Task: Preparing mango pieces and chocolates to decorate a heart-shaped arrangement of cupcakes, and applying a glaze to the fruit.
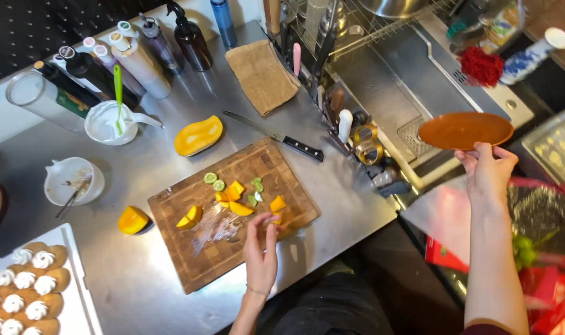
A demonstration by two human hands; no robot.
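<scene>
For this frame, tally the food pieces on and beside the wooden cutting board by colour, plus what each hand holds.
Orange mango pieces on the cutting board: about 5, one under the left hand
Green round slices: about 5
Orange mango pieces off the board: 2, the large half and a chunk
Brown plate in the right hand: 1
Total: about 13

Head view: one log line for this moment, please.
left hand: picking mango piece off cutting board | right hand: holding brown plate over sink side
</scene>
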